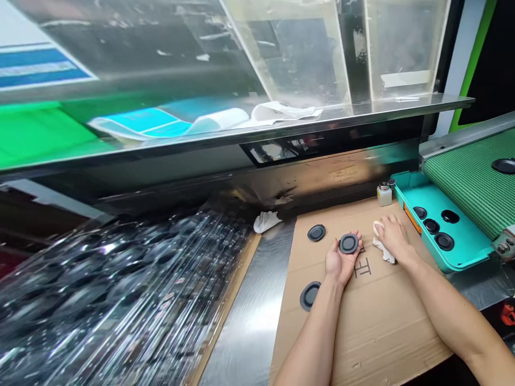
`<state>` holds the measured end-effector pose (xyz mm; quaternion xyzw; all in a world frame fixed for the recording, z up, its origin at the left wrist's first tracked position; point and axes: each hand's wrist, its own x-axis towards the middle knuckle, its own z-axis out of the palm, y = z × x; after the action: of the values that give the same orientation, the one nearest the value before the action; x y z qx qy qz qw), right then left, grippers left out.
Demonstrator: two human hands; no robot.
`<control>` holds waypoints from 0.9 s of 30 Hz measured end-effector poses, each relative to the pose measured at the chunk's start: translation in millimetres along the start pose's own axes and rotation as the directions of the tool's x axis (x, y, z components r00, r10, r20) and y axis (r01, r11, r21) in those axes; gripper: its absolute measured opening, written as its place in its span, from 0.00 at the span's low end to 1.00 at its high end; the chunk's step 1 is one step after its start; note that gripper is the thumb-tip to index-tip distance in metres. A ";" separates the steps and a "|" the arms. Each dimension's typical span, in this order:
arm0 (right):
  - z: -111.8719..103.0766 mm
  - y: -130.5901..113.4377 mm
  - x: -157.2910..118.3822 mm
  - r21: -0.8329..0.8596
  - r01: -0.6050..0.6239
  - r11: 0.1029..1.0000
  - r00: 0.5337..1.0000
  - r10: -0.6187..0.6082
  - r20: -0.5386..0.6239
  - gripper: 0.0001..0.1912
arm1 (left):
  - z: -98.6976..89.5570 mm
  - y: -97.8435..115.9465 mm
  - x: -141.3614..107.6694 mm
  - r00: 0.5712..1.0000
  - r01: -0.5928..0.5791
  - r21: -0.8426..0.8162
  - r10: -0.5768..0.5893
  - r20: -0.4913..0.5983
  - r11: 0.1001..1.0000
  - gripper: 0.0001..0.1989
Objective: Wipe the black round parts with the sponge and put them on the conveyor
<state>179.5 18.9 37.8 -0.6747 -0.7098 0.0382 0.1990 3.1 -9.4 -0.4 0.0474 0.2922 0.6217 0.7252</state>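
While the left grip (337, 261) cradles a black round disc (348, 243) on the palm, fingers curled up at its rim, right grip (394, 237) sits down on a white cloth (384, 252), can't tell if pinching. Disc looks light, fairly stiff, prob. slick, so best taken by the edge. Spare black discs (316, 232) lie on the cardboard sheet (386, 321); small dispenser bottle (384, 195) stands near the teal tray (462, 241).

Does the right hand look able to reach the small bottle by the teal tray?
Probably yes: the right hand lies close to the bottle, with only cardboard between them.
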 end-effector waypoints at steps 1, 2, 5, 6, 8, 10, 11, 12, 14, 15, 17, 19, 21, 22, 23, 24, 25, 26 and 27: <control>-5.5 1.0 -2.1 -0.057 0.012 0.998 1.000 -0.013 -0.011 0.15 | 0.1 1.7 -0.1 1.000 0.002 -0.022 -0.002 0.007 1.000 0.22; -10.2 1.3 -4.6 -0.094 0.028 0.995 1.000 -0.030 -0.010 0.16 | 0.1 3.6 -0.1 1.000 -0.001 -0.042 0.002 0.013 0.999 0.22; -17.5 0.6 -10.9 -0.116 0.091 0.989 0.980 -0.068 0.188 0.15 | -1.3 8.7 0.3 1.000 -0.023 -0.063 0.024 0.015 0.998 0.19; -17.0 0.1 -11.7 -0.111 0.113 0.987 0.957 -0.078 0.281 0.12 | -2.0 9.7 0.8 0.999 -0.033 -0.061 0.033 0.011 0.998 0.18; -11.9 -2.4 -12.1 -0.062 0.164 0.984 0.924 -0.132 0.359 0.07 | -3.1 9.5 1.9 0.999 -0.053 -0.046 0.053 0.008 0.998 0.16; -2.8 -8.5 -12.6 0.070 0.248 0.966 0.929 -0.258 0.267 0.07 | -3.3 5.6 3.1 0.997 -0.074 -0.018 0.074 0.006 0.997 0.15; 2.6 -13.0 -13.4 0.151 0.306 0.940 0.923 -0.332 0.193 0.08 | -2.8 2.3 3.5 0.997 -0.080 -0.002 0.080 0.011 0.997 0.15; 8.2 -18.0 -14.6 0.219 0.362 0.906 0.910 -0.395 0.126 0.09 | -2.1 -1.5 3.7 0.996 -0.081 0.014 0.081 0.024 0.997 0.15; 19.2 -27.0 -17.6 0.271 0.432 0.860 0.888 -0.459 0.041 0.10 | -0.3 -8.9 3.4 0.994 -0.086 0.041 0.083 0.067 0.995 0.15; 24.0 -29.7 -18.6 0.256 0.435 0.863 0.891 -0.454 0.018 0.10 | 0.7 -11.5 3.0 0.993 -0.089 0.053 0.085 0.085 0.995 0.14; 31.0 -29.4 -18.2 0.182 0.366 0.913 0.929 -0.370 -0.012 0.10 | 2.0 -12.5 2.2 0.992 -0.093 0.078 0.086 0.096 0.993 0.14; 34.1 -21.9 -14.2 0.134 0.260 0.956 0.965 -0.256 -0.048 0.11 | 2.1 -8.0 1.6 0.993 -0.087 0.089 0.080 0.083 0.992 0.14; 33.7 -12.3 -8.4 0.164 0.198 0.966 0.979 -0.185 -0.090 0.11 | 1.2 -1.3 1.0 0.995 -0.066 0.079 0.059 0.083 0.995 0.15; 32.7 -8.8 -6.0 0.201 0.193 0.960 0.978 -0.173 -0.114 0.11 | 0.6 1.3 0.7 0.995 -0.053 0.070 0.046 0.088 0.996 0.15; 31.7 -7.0 -4.4 0.244 0.203 0.948 0.975 -0.174 -0.135 0.11 | 0.2 2.9 0.5 0.995 -0.036 0.064 0.030 0.095 0.997 0.16; 30.8 -7.2 -4.1 0.286 0.226 0.931 0.970 -0.189 -0.150 0.11 | 0.0 3.1 0.4 0.995 -0.023 0.061 0.017 0.098 0.998 0.16; 30.1 -9.2 -4.9 0.322 0.261 0.910 0.963 -0.222 -0.154 0.11 | 0.1 2.1 0.3 0.995 -0.013 0.063 0.007 0.098 0.998 0.16; 29.7 -12.5 -6.7 0.348 0.303 0.887 0.952 -0.268 -0.148 0.11 | 0.5 0.0 0.3 0.995 -0.008 0.066 0.001 0.098 0.998 0.16; 29.6 -16.4 -9.0 0.360 0.341 0.869 0.940 -0.312 -0.136 0.11 | 1.1 -2.7 0.3 0.995 -0.009 0.071 0.002 0.099 0.997 0.16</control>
<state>154.3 15.1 13.9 -0.4948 -0.7849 0.1153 0.3548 6.0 -9.3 -0.8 0.1049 0.2781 0.6098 0.7347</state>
